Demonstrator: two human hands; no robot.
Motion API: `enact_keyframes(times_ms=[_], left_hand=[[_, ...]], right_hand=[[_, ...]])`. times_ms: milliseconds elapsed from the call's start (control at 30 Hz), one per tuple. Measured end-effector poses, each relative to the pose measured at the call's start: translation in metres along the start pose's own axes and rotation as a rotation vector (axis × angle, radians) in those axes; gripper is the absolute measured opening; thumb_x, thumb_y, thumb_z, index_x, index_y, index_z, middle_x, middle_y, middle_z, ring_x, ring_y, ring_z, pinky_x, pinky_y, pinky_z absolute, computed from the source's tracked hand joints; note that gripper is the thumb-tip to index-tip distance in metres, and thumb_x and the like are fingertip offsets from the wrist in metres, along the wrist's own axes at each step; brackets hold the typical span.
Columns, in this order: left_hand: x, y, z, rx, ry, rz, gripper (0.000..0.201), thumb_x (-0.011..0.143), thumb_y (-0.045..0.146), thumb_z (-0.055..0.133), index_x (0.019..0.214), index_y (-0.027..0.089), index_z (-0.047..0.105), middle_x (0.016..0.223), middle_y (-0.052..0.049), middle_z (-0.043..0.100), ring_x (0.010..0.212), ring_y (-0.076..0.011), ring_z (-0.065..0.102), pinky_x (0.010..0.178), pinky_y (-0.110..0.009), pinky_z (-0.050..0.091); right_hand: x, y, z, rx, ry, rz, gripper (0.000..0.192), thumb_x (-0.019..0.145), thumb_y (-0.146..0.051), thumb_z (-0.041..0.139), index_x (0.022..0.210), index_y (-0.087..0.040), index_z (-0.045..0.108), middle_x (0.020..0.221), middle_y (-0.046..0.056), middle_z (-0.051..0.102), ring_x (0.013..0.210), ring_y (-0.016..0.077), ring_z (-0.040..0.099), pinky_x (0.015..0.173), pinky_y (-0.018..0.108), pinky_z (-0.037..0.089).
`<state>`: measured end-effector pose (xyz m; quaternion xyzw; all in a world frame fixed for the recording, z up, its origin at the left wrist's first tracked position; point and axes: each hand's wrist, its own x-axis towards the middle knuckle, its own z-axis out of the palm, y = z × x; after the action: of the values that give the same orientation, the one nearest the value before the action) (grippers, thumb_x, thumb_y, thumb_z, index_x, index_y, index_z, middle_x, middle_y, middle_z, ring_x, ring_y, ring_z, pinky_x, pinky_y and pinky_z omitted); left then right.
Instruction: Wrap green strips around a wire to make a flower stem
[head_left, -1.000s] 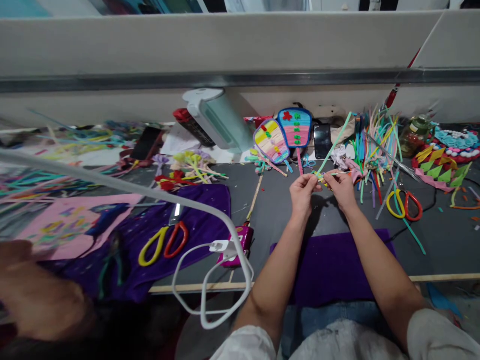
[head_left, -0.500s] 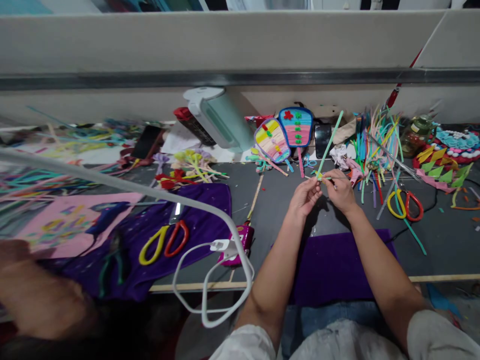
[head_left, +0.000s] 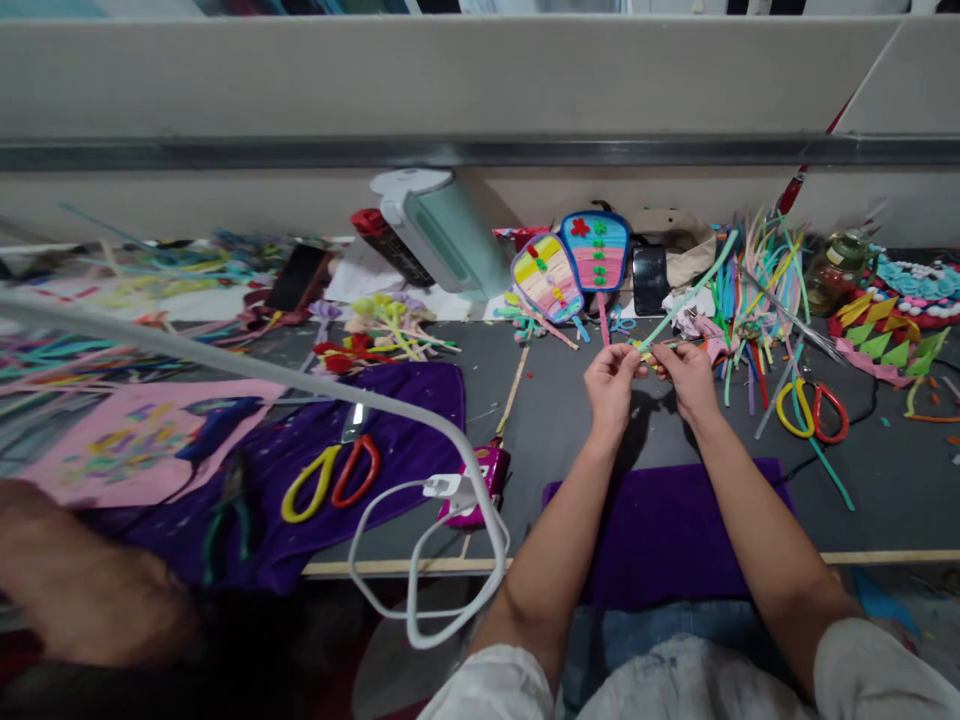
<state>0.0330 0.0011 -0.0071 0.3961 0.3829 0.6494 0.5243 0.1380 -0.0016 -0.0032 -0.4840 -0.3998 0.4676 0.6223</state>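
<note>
Two pinched hands, one pale green stem, and a crowded bench around them

The dark table [head_left: 525,410] runs the whole way across in front of me. On its near edge, under the person's forearms, lies a purple cloth [head_left: 675,540]. To the left, a loop of white cable [head_left: 431,612] hangs past that edge beside the left forearm; an elbow swung out could snag it. At the far side, a pale green pitcher [head_left: 450,240] shows tilted, left of two fans [head_left: 596,250]. A thick bundle of fuzzy stems [head_left: 784,265] stands far right, with scissors [head_left: 808,400] on the nearer side of it.

In the middle, the left hand [head_left: 609,385] and right hand [head_left: 688,375] nearly meet. The left thumb and forefinger grip the near end of a pale green stem [head_left: 697,283], which slants far and right. Its far end overlaps the bundle from where I stand; whether they touch, I can't tell. If they do, a sharp turn could tangle it there.

Smallest is a yellow piece [head_left: 658,360], apparently pinched in the right fingertips, though its shape is hidden. Too loose a pinch could drop it; too hard a pull could bend it.
</note>
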Motion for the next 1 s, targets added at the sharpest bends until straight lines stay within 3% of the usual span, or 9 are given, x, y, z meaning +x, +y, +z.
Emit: enact_keyframes(times_ms=[100,400,567,633,767,900,1000], left_hand=[[0.0,0.0,-0.001,-0.005,-0.015,-0.047,0.026,0.066,0.034,0.076,0.075,0.014,0.063,0.066,0.002,0.06,0.051,-0.0069,0.055,0.052,-0.019,0.047],[0.002,-0.001,-0.003,-0.12,-0.072,-0.259,0.028,0.063,0.032,0.078,0.075,0.013,0.061,0.062,0.003,0.057,0.047,-0.0059,0.054,0.049,-0.019,0.048],[0.008,0.0,-0.008,-0.284,-0.128,-0.569,0.017,0.067,0.02,0.074,0.074,0.011,0.06,0.059,0.002,0.056,0.047,-0.0052,0.053,0.05,-0.018,0.05],[0.009,-0.001,-0.01,-0.311,-0.145,-0.613,0.016,0.068,0.017,0.073,0.074,0.012,0.06,0.058,0.002,0.055,0.047,-0.0046,0.052,0.05,-0.017,0.05],[0.008,-0.004,-0.009,-0.24,-0.147,-0.446,0.023,0.065,0.023,0.077,0.075,0.012,0.059,0.058,0.003,0.054,0.046,-0.0045,0.05,0.049,-0.017,0.049],[0.005,-0.008,-0.005,-0.134,-0.081,-0.251,0.028,0.064,0.032,0.078,0.073,0.014,0.059,0.06,0.004,0.054,0.048,-0.0047,0.052,0.049,-0.017,0.049],[0.005,-0.011,-0.005,-0.065,-0.063,-0.212,0.03,0.064,0.036,0.078,0.075,0.014,0.06,0.062,0.003,0.055,0.048,-0.0052,0.053,0.048,-0.018,0.049]], right_hand=[[0.002,0.001,-0.003,-0.026,-0.01,-0.03,0.025,0.068,-0.041,0.066,0.074,-0.017,0.062,0.064,0.0,0.062,0.052,0.0099,0.05,0.051,0.024,0.041],[-0.002,0.001,-0.005,-0.372,0.013,-0.343,0.018,0.081,-0.032,0.055,0.074,-0.018,0.062,0.085,0.006,0.067,0.072,0.0153,0.06,0.068,0.029,0.047],[-0.005,0.0,-0.006,-0.611,-0.045,-0.575,0.018,0.087,-0.027,0.049,0.077,-0.02,0.062,0.087,0.008,0.067,0.089,0.02,0.06,0.086,0.035,0.046],[-0.006,0.0,-0.006,-0.64,-0.063,-0.601,0.018,0.087,-0.026,0.048,0.078,-0.02,0.063,0.087,0.009,0.067,0.091,0.0208,0.06,0.088,0.036,0.045],[-0.005,0.001,-0.004,-0.533,-0.018,-0.444,0.02,0.085,-0.033,0.052,0.074,-0.02,0.062,0.088,0.007,0.068,0.082,0.0183,0.061,0.079,0.032,0.048],[0.001,0.008,-0.006,-0.347,-0.024,-0.247,0.025,0.079,-0.041,0.059,0.07,-0.018,0.063,0.073,0.004,0.065,0.066,0.0148,0.058,0.063,0.027,0.046],[0.007,0.015,-0.009,-0.275,-0.023,-0.159,0.026,0.077,-0.041,0.06,0.068,-0.017,0.063,0.066,0.001,0.062,0.053,0.0117,0.052,0.052,0.025,0.041]])
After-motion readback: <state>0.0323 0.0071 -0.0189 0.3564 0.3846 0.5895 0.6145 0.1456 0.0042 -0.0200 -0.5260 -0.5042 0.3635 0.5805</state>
